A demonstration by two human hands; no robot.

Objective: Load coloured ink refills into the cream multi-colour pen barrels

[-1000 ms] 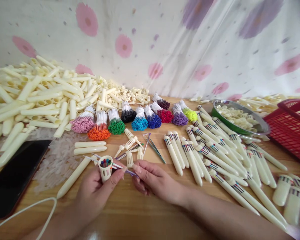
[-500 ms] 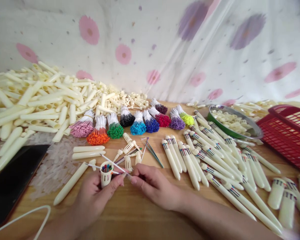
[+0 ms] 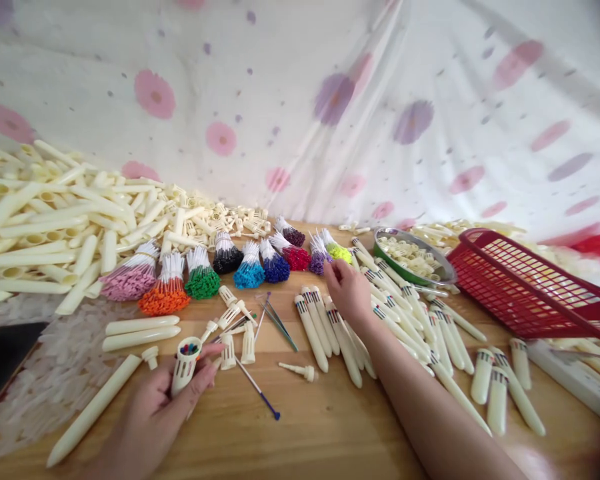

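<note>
My left hand (image 3: pixel 155 413) is closed round a cream slotted pen core (image 3: pixel 185 363) with coloured refill ends showing in its top. My right hand (image 3: pixel 347 290) is stretched far forward, its fingers bent and reaching toward the purple refill bundle (image 3: pixel 318 257) and the yellow-green refill bundle (image 3: pixel 337 250); I cannot see anything in it. A loose refill with a blue tip (image 3: pixel 260 390) lies on the wooden table (image 3: pixel 305 427) near my left hand.
Refill bundles in pink (image 3: pixel 127 277), orange (image 3: pixel 165 293), green (image 3: pixel 200 277), black, blue and red stand in a row. A heap of cream pen barrels (image 3: pixel 55 220) fills the left. Assembled pens (image 3: pixel 405 320), a green bowl (image 3: pixel 413 257) and a red basket (image 3: pixel 530 287) lie right.
My right hand left the pen core and moved forward and right to the purple and yellow-green bundles. A thin refill now lies on the table. The view shifted left and up.
</note>
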